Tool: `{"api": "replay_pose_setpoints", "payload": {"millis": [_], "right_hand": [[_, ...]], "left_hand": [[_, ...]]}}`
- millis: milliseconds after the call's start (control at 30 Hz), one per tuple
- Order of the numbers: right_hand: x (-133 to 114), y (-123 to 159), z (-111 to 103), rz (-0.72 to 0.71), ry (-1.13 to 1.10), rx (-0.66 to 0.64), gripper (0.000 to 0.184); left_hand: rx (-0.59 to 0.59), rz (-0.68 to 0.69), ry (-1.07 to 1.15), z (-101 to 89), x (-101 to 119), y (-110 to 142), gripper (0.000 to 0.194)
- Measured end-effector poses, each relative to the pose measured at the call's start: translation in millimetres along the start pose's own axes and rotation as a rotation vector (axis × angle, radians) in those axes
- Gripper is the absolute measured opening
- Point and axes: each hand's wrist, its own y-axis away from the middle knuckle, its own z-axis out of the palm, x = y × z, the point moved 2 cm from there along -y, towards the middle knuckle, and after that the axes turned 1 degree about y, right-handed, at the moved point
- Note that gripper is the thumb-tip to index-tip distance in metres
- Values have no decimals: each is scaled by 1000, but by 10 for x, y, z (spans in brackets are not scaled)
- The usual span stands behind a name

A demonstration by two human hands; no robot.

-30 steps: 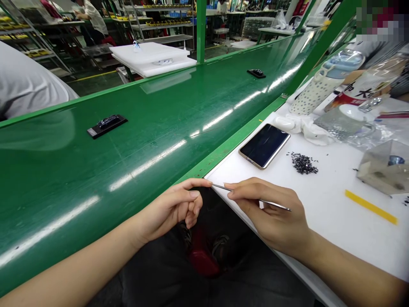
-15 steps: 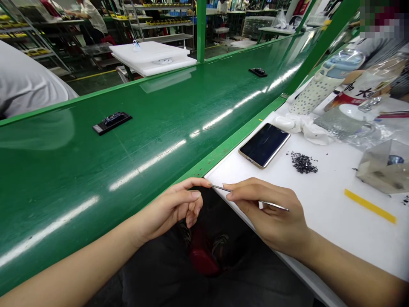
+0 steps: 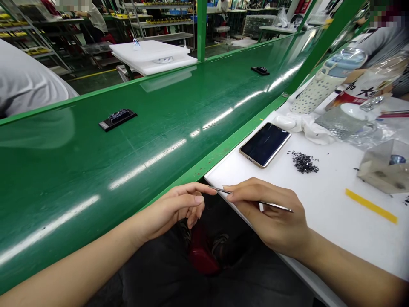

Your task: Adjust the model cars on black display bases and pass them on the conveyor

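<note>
Black carrier [image 3: 117, 119] has shifted along the green conveyor belt [image 3: 64, 179]; right hand [image 3: 270, 213] pinches steel tweezers [image 3: 275, 205] narrowly (tip at left hand [image 3: 174, 209], curled fingers, grip unclear).

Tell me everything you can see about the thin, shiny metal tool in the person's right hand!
The thin, shiny metal tool is long, straight and silvery, narrowing to a fine point. It might be tweezers, but that's hard to tell. The right hand pinches it between thumb and fingers, hiding its middle. It lies tilted, with its point aimed at the left hand. The point is very near those fingertips, but I can't tell whether they touch.
</note>
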Motion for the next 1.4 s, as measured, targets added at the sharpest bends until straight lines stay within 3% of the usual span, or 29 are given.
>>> {"api": "replay_pose_setpoints", "payload": {"millis": [1400], "right_hand": [[37, 17, -16, 59, 11, 18, 19]], "left_hand": [[34, 33, 123, 28, 9, 0, 37]]}}
